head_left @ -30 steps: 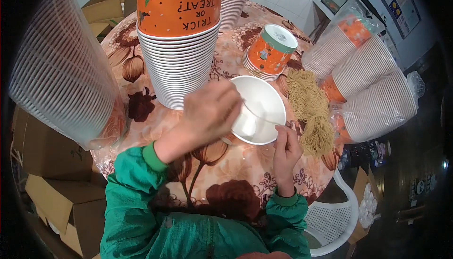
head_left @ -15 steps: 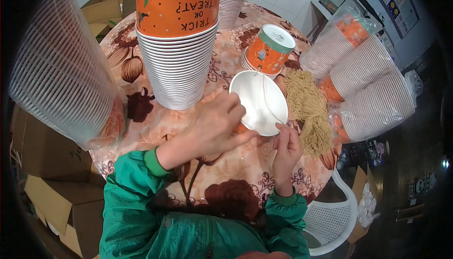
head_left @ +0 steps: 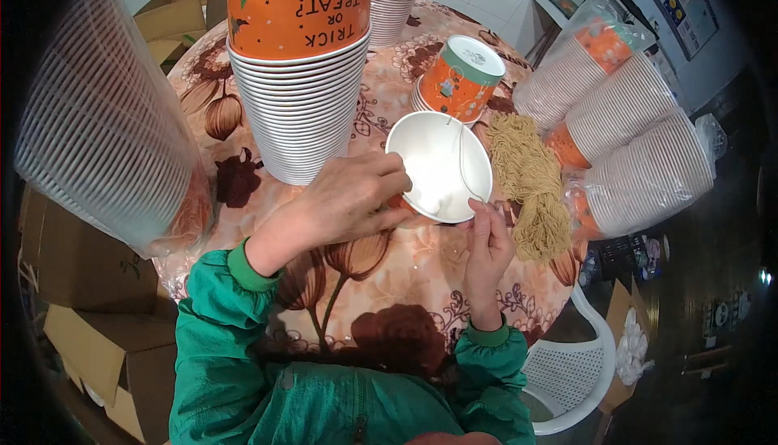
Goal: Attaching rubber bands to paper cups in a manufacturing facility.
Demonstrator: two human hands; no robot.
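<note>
You're working on the open tub [head_left: 425, 165], which is sitting just left of the yarn bundle [head_left: 527, 194], tilting its mouth toward you. Your right hand [head_left: 489, 242], near the bundle's lower left, is pinching thumb and forefinger together on one end of a string [head_left: 463, 161]. Your left hand [head_left: 348, 202], farther left of the bundle, is resting half-curled against the tub's near-left side, thumb lying apart from the fingers; a firm grip isn't showing, so can't tell.

Progress: looks about midway on this tub. The string is running inside from the far rim down to your right fingertips, so the far end is probably hooked or threaded up there, though it's too small to be sure. The near end is being held at the rim, apparently not fastened yet.

Beyond the bundle, to its left, an upside-down tub [head_left: 450, 88] is sitting on others, maybe finished ones. Well left of the bundle a tall stack [head_left: 296, 113] is standing, and right of it wrapped stacks [head_left: 644, 181] are lying, seemingly all waiting.
</note>
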